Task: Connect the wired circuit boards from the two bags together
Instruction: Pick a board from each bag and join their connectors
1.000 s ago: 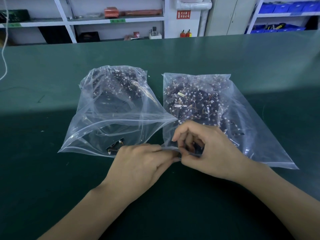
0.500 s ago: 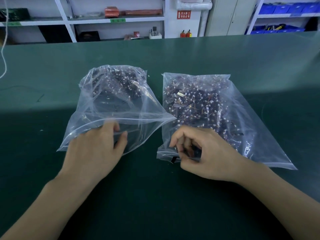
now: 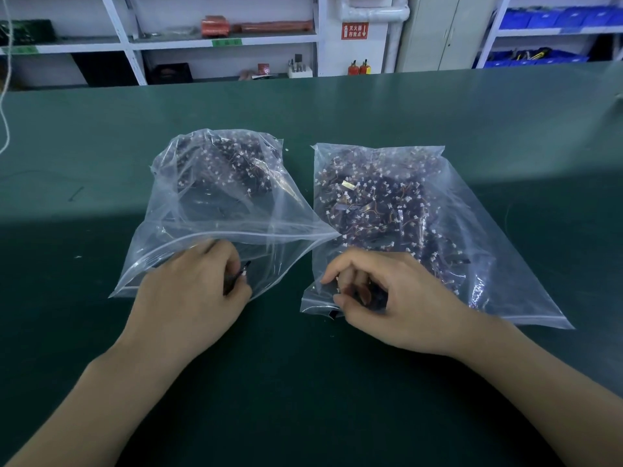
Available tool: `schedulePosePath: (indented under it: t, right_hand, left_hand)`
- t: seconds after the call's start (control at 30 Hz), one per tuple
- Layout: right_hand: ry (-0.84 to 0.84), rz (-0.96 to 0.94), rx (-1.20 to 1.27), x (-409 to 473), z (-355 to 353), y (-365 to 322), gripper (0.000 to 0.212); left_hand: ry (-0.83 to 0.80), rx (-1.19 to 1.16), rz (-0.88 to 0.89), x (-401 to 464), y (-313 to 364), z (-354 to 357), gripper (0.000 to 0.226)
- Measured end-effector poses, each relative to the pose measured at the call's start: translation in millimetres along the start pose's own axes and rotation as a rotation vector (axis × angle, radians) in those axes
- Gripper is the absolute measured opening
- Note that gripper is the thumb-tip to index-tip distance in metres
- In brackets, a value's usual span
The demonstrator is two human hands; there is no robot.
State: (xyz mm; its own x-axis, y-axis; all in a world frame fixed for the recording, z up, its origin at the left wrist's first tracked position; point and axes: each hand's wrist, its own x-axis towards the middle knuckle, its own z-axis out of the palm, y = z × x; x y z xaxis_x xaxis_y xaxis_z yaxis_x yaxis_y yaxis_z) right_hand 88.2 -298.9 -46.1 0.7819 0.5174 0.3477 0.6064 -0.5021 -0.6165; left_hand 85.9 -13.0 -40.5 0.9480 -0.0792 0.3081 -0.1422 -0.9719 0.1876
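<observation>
Two clear plastic bags lie side by side on the green table (image 3: 337, 382), each holding several small dark circuit boards with thin wires and white connectors. At the mouth of the left bag (image 3: 188, 210), my left hand (image 3: 192, 291) pinches a small dark board (image 3: 240, 276) between fingers and thumb. My right hand (image 3: 387, 298) is at the mouth of the right bag (image 3: 472, 230), fingers curled round a small dark wired board (image 3: 362, 293); most of that board is hidden by the fingers.
The table runs far back to white shelving (image 3: 222, 42) with boxes and red items. Blue bins (image 3: 553, 18) fill shelves at the back right. A white cord (image 3: 5, 96) hangs at the far left edge.
My left hand left the right hand, moved left into the left bag's mouth and took hold of a small dark board. My right hand stayed at the right bag's mouth.
</observation>
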Motion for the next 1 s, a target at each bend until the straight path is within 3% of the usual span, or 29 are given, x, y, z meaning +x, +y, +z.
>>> schedulePosePath:
  t: [0.17, 0.33, 0.53, 0.67, 0.8, 0.9, 1.0]
  right_hand:
    - [0.071, 0.022, 0.019, 0.8, 2.6, 0.4, 0.019]
    - [0.119, 0.023, 0.052, 1.7, 4.9, -1.3, 0.012]
    - [0.129, -0.015, 0.069, 1.1, 8.9, -3.1, 0.021]
    - [0.188, -0.077, 0.061, 1.9, 9.7, -6.6, 0.031]
    - [0.24, -0.104, 0.076, 2.9, 9.0, -6.9, 0.019]
    - [0.236, -0.106, 0.096, 4.6, 9.1, -6.4, 0.015]
    - [0.202, -0.093, 0.143, 4.5, 10.6, -4.7, 0.01]
  left_hand:
    - [0.159, -0.057, 0.147, -4.6, 10.7, 5.4, 0.029]
    - [0.291, -0.109, 0.288, -8.7, 23.4, 9.4, 0.015]
    - [0.404, -0.186, 0.419, -11.2, 28.2, 7.7, 0.01]
    - [0.372, -0.24, 0.505, -14.9, 34.7, 8.0, 0.01]
    - [0.27, -0.363, 0.543, -18.8, 40.5, 12.1, 0.017]
    - [0.24, -0.478, 0.474, -18.9, 42.2, 12.5, 0.022]
    - [0.225, -0.5, 0.465, -17.5, 42.3, 11.2, 0.011]
